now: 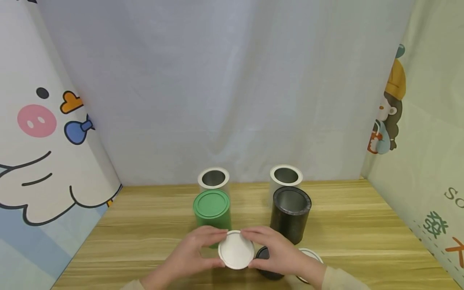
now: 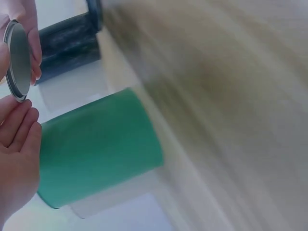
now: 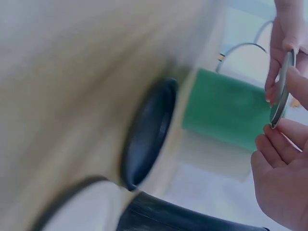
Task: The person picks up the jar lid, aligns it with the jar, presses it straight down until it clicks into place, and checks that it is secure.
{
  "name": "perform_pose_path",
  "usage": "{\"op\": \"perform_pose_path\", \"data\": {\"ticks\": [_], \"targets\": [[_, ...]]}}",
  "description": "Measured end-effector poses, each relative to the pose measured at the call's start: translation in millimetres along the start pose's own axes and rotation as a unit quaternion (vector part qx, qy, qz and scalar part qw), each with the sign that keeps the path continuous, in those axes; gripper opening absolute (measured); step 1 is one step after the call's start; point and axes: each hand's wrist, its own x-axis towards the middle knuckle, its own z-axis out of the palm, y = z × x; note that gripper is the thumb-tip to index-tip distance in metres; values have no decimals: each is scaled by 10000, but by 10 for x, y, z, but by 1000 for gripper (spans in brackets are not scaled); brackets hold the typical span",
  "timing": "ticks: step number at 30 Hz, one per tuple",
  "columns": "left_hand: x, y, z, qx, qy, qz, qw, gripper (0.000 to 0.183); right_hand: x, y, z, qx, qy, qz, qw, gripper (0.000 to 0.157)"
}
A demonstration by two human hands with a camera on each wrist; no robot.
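Note:
Both hands hold a round white lid (image 1: 236,249) raised above the table, its flat face toward the head camera. My left hand (image 1: 190,251) pinches its left edge between thumb and fingers. On the opposite edge, my right hand (image 1: 279,251) grips it the same way. The wrist views show the lid's grey metallic underside (image 2: 20,60) tilted nearly upright. Just beyond the left hand stands a green can (image 1: 213,217) with a green lid on top. A black lid (image 3: 150,134) lies on the table below the right hand, which partly hides it in the head view.
A black can (image 1: 289,225) stands behind the right hand. Two white cans, a left one (image 1: 214,187) and a right one (image 1: 285,185), stand at the back with open tops. Another white lid (image 1: 312,254) lies under the right forearm. Cloth (image 1: 232,92) hangs behind the wooden table (image 1: 145,225).

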Motion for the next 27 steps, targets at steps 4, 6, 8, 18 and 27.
{"op": "perform_pose_path", "data": {"ticks": [4, 6, 8, 18, 27], "targets": [[94, 30, -47, 2, 228, 92, 9997, 66, 46, -2, -102, -82, 138, -49, 9999, 64], [135, 38, -65, 31, 297, 100, 9995, 65, 67, -7, -141, -89, 194, -76, 9997, 64], [167, 44, -80, 98, 328, 91, 9994, 65, 84, -10, -173, -83, 292, -132, 9995, 64], [264, 38, -123, 166, 675, 230, 9973, 64, 149, -33, -270, 178, 832, -144, 9963, 64], [350, -7, -131, 141, 1060, -223, 9940, 63, 222, 34, -237, 250, 1255, 434, 9908, 59]]}}
